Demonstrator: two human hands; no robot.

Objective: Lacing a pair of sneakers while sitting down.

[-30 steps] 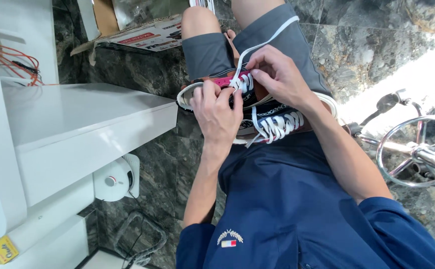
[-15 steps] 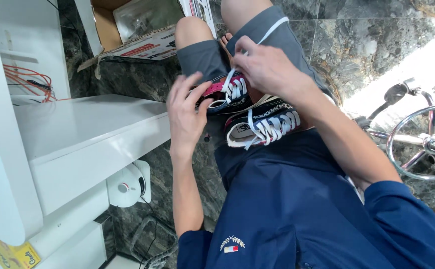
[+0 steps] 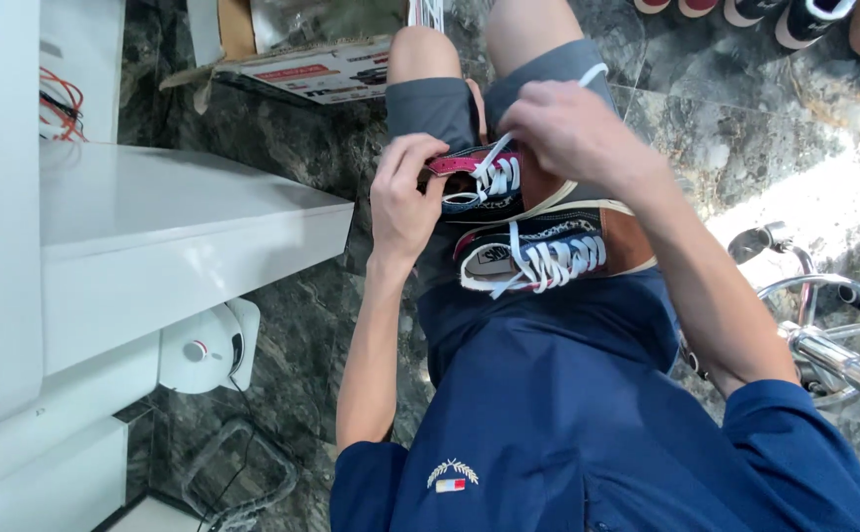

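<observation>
Two dark blue and brown sneakers with white laces rest on my lap. My left hand (image 3: 405,202) grips the pink-lined collar of the farther sneaker (image 3: 489,185). Above that shoe, my right hand (image 3: 573,133) pinches its white lace (image 3: 588,75), which runs taut from the eyelets up past my fingers. The nearer sneaker (image 3: 548,254) lies on its side against my navy shirt, fully laced, with neither hand on it.
A white shelf unit (image 3: 154,246) stands at my left with red wires behind it. A cardboard box (image 3: 322,69) lies on the dark marble floor beyond my knees. A chrome stool base (image 3: 824,335) is at right; more shoes (image 3: 765,15) line the top edge.
The view has shifted, so my lap sits more to the right. My left hand slid from the shoe's top to its collar, and my right hand pulled the lace outward.
</observation>
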